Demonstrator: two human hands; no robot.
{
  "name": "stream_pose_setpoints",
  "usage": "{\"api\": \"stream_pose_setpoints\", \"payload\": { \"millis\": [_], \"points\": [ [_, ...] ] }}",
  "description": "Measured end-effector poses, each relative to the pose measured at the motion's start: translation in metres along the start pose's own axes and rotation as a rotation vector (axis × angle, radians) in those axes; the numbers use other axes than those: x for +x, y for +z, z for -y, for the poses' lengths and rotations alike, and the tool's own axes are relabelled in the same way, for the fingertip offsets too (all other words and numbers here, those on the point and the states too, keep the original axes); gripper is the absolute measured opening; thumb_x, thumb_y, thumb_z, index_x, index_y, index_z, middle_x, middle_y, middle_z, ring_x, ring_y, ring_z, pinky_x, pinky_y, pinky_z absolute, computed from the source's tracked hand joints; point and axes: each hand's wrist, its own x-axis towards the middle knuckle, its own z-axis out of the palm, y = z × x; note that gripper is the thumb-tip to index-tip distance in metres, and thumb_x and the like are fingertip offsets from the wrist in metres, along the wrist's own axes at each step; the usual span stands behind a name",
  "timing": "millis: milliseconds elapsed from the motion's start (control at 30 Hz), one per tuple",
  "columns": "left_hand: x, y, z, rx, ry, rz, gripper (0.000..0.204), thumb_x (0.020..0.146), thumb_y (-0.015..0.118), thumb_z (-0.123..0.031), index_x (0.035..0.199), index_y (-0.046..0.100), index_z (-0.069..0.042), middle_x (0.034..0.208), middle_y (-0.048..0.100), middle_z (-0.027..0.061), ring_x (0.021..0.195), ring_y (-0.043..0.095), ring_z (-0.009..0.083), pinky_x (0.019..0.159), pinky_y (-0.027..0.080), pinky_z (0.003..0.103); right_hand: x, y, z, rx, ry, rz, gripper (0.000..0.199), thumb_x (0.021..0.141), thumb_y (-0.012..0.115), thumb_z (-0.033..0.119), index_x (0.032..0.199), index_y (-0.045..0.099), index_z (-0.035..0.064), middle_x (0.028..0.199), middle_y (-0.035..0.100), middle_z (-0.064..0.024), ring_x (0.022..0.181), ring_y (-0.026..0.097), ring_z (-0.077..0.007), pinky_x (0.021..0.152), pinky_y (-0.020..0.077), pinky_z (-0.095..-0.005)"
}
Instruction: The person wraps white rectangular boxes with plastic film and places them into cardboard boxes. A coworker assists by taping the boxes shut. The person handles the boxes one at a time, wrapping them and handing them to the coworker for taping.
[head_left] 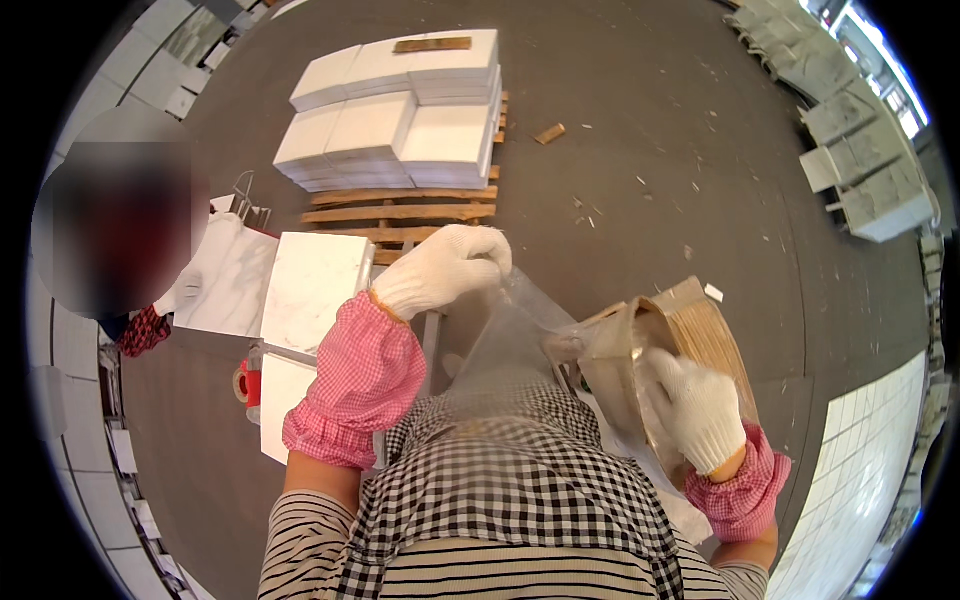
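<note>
My left hand (450, 268), in a white knit glove with a pink checked sleeve cover, pinches the edge of a clear plastic sheet (525, 315). The thin sheet hangs in front of my checked apron and stretches right toward an open cardboard box (710, 335). Over the box lies more crumpled clear plastic (615, 365). My right hand (692, 408), gloved the same way, is at the box's near side with its fingers curled in against the plastic. What those fingertips hold is hidden.
White marbled tiles (318, 290) lie at my left, beside a tape roll (241, 382). Ahead, white slabs (360, 135) are stacked on a wooden pallet (400, 212). A co-worker's gloved hand (182, 292) touches a tile at far left. Wood scraps (549, 134) litter the grey floor.
</note>
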Motion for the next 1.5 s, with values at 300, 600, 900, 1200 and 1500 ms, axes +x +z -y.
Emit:
{"api": "stream_pose_setpoints", "payload": {
  "millis": [300, 600, 900, 1200, 1500],
  "points": [
    [-0.030, -0.085, 0.042, 0.001, 0.093, -0.196, 0.010, 0.092, 0.065, -0.009, 0.094, 0.071, -0.001, 0.086, 0.070, 0.0034, 0.081, 0.066, 0.0128, 0.075, 0.053, 0.029, 0.208, 0.023, 0.028, -0.001, -0.440, 0.211, 0.028, 0.080, 0.079, 0.029, 0.104, 0.080, 0.0150, 0.104, 0.076, -0.0100, 0.100, 0.071, -0.0334, 0.088, 0.0569, -0.0439],
    [-0.016, -0.194, 0.174, 0.893, 0.233, -1.014, 0.010, 0.091, 0.062, -0.010, 0.087, 0.072, -0.008, 0.087, 0.063, 0.0106, 0.082, 0.071, 0.0277, 0.073, 0.054, 0.045, 0.305, 0.043, 0.175, 0.092, -0.712, -0.591, 0.010, 0.081, 0.073, 0.012, 0.073, 0.066, 0.0099, 0.070, 0.063, -0.0111, 0.071, 0.063, -0.0328, 0.071, 0.0506, -0.0463],
    [-0.046, -0.221, 0.354, 1.242, -0.127, -0.488, 0.008, 0.087, 0.064, -0.010, 0.092, 0.071, -0.008, 0.106, 0.070, 0.0126, 0.082, 0.073, 0.0268, 0.072, 0.057, 0.043, 0.405, 0.164, 0.267, -0.074, -0.930, -0.233, 0.012, 0.084, 0.067, 0.014, 0.073, 0.065, 0.0126, 0.070, 0.066, -0.0071, 0.070, 0.066, -0.0296, 0.075, 0.0511, -0.0442],
    [-0.115, -0.277, 0.470, 1.156, -0.427, -0.485, 0.014, 0.094, 0.060, -0.007, 0.107, 0.066, -0.007, 0.094, 0.068, 0.0168, 0.083, 0.072, 0.0345, 0.074, 0.057, 0.048, 0.464, 0.250, 0.393, 0.089, -0.945, -0.112, 0.008, 0.091, 0.066, 0.014, 0.085, 0.068, 0.0086, 0.075, 0.068, -0.0119, 0.072, 0.068, -0.0351, 0.068, 0.0549, -0.0478],
    [-0.173, -0.238, 0.502, 0.974, -0.831, -0.396, 0.037, 0.100, 0.060, -0.020, 0.131, 0.057, -0.001, 0.091, 0.074, 0.0217, 0.080, 0.075, 0.0399, 0.071, 0.059, 0.047, 0.424, 0.344, 0.467, -0.066, -1.017, 0.235, 0.030, 0.105, 0.054, 0.025, 0.125, 0.067, 0.0068, 0.090, 0.076, -0.0114, 0.081, 0.076, -0.0321, 0.068, 0.0582, -0.0461]
  ]
}}
